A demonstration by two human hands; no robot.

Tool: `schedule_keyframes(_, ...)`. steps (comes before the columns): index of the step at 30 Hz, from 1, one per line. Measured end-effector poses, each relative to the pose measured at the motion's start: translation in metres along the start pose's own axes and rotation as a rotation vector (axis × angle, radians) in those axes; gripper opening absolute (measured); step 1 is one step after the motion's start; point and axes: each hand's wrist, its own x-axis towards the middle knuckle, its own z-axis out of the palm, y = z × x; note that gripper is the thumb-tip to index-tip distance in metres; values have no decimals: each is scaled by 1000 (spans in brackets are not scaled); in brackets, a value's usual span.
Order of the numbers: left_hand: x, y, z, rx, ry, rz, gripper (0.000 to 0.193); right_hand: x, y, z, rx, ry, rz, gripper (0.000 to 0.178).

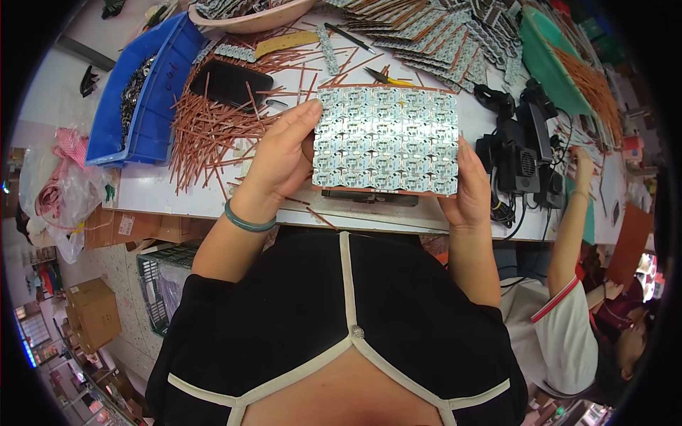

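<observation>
Between my two hands I hold up a circuit board panel [386, 140], a white rectangle with rows of small repeated boards and brown edges. My left hand [290, 145] grips its left edge, thumb on the upper corner. On the right edge my right hand [469, 183] closes round the lower part, its fingers mostly hidden behind the panel. Below the panel, part of a dark flat object [369, 197] shows at the table's front edge. Just beyond the panel's top lie pliers with yellow handles [387, 78], partly covered.
Brown strips [209, 135] heap at the left by a black phone [231, 83] and a blue bin [153, 92] of small dark parts. More panels [433, 42] pile at the back. Black corded devices [522, 149] and a green basin [554, 57] stand right, where a co-worker's arm [577, 206] reaches in.
</observation>
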Motion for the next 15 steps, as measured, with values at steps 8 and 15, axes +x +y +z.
schedule_keyframes(8,-14,11,5,1152,233,538,17,9,2,-11,-376,120,38,57)
schedule_keyframes(15,-13,21,7,1701,-386,1136,31,-4,-2,-34,168,-48,30,52)
